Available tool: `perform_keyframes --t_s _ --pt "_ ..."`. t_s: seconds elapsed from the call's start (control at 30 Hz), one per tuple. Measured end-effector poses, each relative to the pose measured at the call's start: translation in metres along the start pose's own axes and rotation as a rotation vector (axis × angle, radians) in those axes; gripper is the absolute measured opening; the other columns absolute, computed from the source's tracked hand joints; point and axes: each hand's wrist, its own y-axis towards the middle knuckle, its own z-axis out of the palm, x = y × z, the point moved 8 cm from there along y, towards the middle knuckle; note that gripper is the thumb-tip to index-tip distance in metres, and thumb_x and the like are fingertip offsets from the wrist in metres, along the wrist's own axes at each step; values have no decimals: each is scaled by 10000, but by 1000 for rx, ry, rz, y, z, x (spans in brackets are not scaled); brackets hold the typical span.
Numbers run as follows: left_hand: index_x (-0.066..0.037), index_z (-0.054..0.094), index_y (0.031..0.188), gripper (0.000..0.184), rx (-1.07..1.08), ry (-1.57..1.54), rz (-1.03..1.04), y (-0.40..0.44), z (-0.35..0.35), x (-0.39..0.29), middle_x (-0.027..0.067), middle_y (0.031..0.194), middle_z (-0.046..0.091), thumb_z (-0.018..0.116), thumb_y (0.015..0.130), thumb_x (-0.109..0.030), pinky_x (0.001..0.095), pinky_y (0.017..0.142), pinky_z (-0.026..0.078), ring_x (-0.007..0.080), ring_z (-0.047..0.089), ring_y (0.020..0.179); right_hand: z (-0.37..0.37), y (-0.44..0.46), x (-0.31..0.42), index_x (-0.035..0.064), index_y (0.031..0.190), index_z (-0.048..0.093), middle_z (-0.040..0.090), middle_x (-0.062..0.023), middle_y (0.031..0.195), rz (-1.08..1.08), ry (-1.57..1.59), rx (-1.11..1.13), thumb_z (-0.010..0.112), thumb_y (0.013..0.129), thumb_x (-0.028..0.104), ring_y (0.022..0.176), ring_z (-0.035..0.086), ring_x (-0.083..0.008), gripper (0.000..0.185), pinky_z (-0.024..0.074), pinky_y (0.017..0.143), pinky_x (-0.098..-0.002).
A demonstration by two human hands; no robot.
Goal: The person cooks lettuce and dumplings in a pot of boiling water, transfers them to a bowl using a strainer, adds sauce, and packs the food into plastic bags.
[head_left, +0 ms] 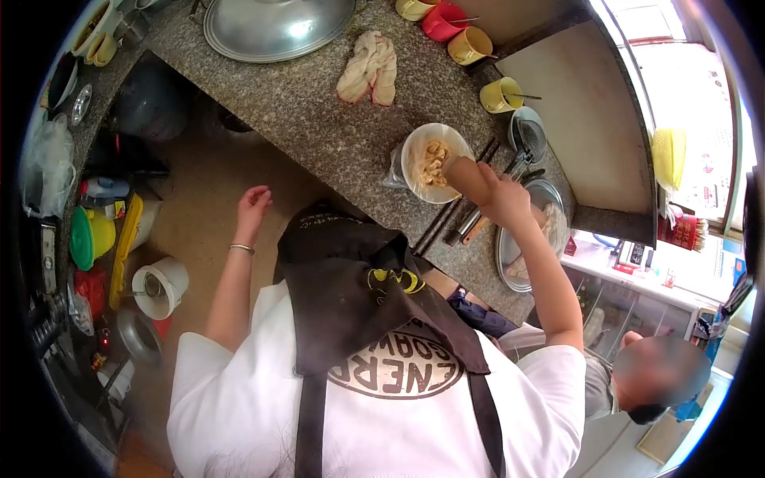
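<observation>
Clearly curled, the right hand's point(506, 199) fingers grip a brown, smooth, cylindrical container point(468, 178), tilted over a round white bowl point(411, 155) of pale chopped pieces point(434, 163), near the front edge of the grey speckled stone counter point(295, 99). Past that edge, the left hand point(253, 210) hangs, fingers loosely bent. Across the white T-shirt point(231, 390), an oval print point(398, 370) partly reads "ENER".
</observation>
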Motion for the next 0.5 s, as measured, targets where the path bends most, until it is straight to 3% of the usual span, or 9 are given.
perform_keyframes --t_s 0.17,0.23,0.33,0.5 --pt "-104 565 1009 213 -3 -10 -1 -6 2 -3 -25 868 569 586 819 -198 204 596 398 74 548 751 0 7 -7 261 1312 262 544 -144 924 57 -7 7 688 606 212 781 594 -302 826 496 633 -388" --pt "-123 552 1057 252 40 36 -28 0 1 8 -15 975 565 575 832 -233 243 686 432 108 557 830 5 9 -10 260 1315 260 547 -141 918 36 -31 -22 684 612 217 774 597 -301 822 497 632 -389" --pt "-105 563 1000 201 16 -21 6 -3 2 2 -28 860 561 586 820 -192 208 603 403 72 539 746 11 8 -23 261 1316 265 552 -140 915 77 -14 -2 676 618 219 772 596 -307 812 496 635 -391" --pt "-120 561 1016 210 28 -28 -28 2 3 10 -22 903 562 582 826 -206 223 637 414 85 546 779 11 -7 -16 255 1306 286 556 -145 909 40 -2 49 666 632 220 771 594 -317 775 493 632 -389"
